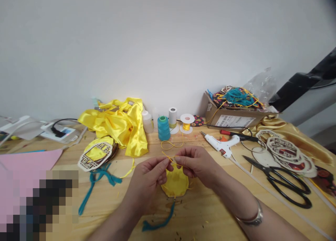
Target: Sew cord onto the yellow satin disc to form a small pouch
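Both hands meet at the middle of the table, pinching a thin yellow cord (171,158). My left hand (152,171) holds it between thumb and forefinger. From the other side, my right hand (195,164) grips the cord the same way, fingertips almost touching the left ones. Just below them lies a yellow satin pouch-like piece (175,183), partly covered by the fingers. A teal tassel (172,213) trails from its lower edge onto the wood. Behind the hands, a loop of yellow cord runs to a white spool (187,120).
Black scissors (275,174) and a white glue gun (223,144) lie right. Behind stand a teal thread cone (163,129) and a cardboard box (231,118). Left are yellow satin fabric (123,125), cut-out wooden frames (97,155), teal tassels (91,188) and pink sheet (28,167).
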Demonstrator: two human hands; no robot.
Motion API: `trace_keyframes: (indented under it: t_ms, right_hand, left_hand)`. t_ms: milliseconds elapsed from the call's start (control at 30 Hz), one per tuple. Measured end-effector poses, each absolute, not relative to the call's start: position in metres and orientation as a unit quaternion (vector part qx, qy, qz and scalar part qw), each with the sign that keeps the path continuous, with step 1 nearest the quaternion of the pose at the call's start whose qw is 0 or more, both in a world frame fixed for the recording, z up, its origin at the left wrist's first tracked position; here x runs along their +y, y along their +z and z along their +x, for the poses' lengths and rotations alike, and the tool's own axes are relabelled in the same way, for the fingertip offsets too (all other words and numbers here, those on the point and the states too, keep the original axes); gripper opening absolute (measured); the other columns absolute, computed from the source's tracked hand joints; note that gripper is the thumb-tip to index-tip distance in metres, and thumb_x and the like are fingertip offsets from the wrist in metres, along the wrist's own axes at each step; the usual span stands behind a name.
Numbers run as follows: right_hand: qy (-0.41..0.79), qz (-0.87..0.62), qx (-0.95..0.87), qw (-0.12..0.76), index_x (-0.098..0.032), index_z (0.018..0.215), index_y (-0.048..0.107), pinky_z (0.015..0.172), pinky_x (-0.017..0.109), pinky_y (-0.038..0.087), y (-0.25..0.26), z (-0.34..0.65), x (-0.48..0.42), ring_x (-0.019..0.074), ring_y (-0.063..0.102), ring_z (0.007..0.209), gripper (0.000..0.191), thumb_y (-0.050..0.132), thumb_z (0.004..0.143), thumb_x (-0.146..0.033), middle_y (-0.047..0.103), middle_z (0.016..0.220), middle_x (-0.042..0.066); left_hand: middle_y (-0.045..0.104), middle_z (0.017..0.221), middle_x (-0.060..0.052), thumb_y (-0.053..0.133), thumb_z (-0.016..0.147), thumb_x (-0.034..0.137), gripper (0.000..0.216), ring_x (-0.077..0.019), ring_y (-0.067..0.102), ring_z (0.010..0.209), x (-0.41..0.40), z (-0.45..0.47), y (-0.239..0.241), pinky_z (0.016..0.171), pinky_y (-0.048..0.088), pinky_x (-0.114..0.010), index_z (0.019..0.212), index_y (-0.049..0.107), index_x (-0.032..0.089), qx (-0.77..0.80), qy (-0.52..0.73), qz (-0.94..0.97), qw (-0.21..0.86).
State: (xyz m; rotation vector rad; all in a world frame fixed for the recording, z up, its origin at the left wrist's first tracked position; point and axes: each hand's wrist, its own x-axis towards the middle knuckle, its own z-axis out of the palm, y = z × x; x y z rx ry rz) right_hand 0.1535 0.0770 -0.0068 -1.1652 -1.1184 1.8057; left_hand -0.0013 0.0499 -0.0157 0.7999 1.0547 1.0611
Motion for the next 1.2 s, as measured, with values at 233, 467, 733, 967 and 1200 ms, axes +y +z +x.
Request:
trace_keyframes:
  t_ms: [233, 467, 733, 967, 1200]
  right_hand:
    - [0.692, -0.454, -0.437, 0.353, -0.014, 0.065, 0.057, 0.034, 0.018, 0.023, -0.005, 0.153, 0.077, 0.0024, 0.038, 0.034, 0.022, 0.07, 0.062, -0.031, 0.053, 0.051, -0.005]
    - [0.687, -0.45, -0.448, 0.352, -0.014, 0.064, 0.057, 0.034, 0.018, 0.023, -0.007, 0.153, 0.076, 0.0032, 0.038, 0.035, 0.021, 0.068, 0.063, -0.031, 0.05, 0.049, -0.006]
    - [0.528, -0.513, -0.575, 0.358, -0.013, 0.064, 0.059, 0.052, 0.022, 0.035, -0.008, 0.156, 0.081, 0.0086, 0.045, 0.055, 0.013, 0.061, 0.067, -0.025, 0.052, 0.059, -0.002]
    - [0.388, -0.511, -0.677, 0.36, -0.016, 0.063, 0.057, 0.048, 0.021, 0.03, -0.004, 0.154, 0.065, 0.0085, 0.041, 0.052, 0.021, 0.053, 0.08, -0.029, 0.049, 0.055, -0.003]
    - [0.032, -0.378, -0.886, 0.268, -0.018, 0.077, 0.054, 0.051, 0.028, 0.023, -0.008, 0.147, 0.045, 0.0133, 0.045, 0.057, 0.019, 0.04, 0.09, -0.021, 0.056, 0.064, 0.0]
  left_hand:
    - [0.054, 0.054, 0.003, 0.068, 0.07, 0.029, 0.016, -0.0042, 0.034, 0.045, 0.049, -0.001, -0.013, 0.041, 0.025, -0.017, 0.066, 0.068, 0.014, 0.487, 0.471, 0.369, 0.636]
    - [0.056, 0.058, 0.002, 0.068, 0.07, 0.029, 0.016, -0.0044, 0.034, 0.045, 0.049, -0.002, -0.015, 0.042, 0.026, -0.018, 0.066, 0.066, 0.013, 0.497, 0.464, 0.378, 0.628]
    - [0.053, 0.056, 0.004, 0.066, 0.071, 0.029, 0.017, -0.0049, 0.033, 0.046, 0.051, -0.004, -0.014, 0.043, 0.026, -0.017, 0.063, 0.064, 0.014, 0.513, 0.471, 0.38, 0.609]
    - [0.049, 0.051, 0.005, 0.065, 0.072, 0.03, 0.019, -0.0051, 0.032, 0.045, 0.05, -0.004, -0.014, 0.043, 0.025, -0.017, 0.061, 0.065, 0.014, 0.532, 0.468, 0.394, 0.585]
    - [0.049, 0.05, 0.005, 0.067, 0.069, 0.033, 0.017, -0.0073, 0.037, 0.047, 0.05, -0.005, -0.021, 0.045, 0.028, -0.018, 0.068, 0.068, 0.016, 0.538, 0.463, 0.366, 0.602]
